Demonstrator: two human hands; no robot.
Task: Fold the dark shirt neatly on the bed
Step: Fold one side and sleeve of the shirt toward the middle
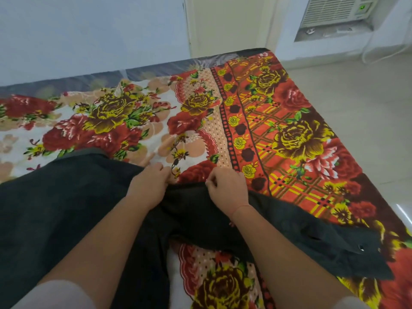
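A person's left hand [149, 182] and right hand [227, 186], close together with fingers curled, each pinch the far edge of a dark shirt [55, 208]. The shirt lies rumpled across the near side of a floral-covered bed [289, 112], one end trailing right.

A home bedroom: a bed [156, 68] spread with a red-and-yellow floral sheet [289, 134] stands against a pale blue wall [89, 30]. A window air conditioner [334, 12] sits beyond its far right corner, above a tiled floor [361, 112].
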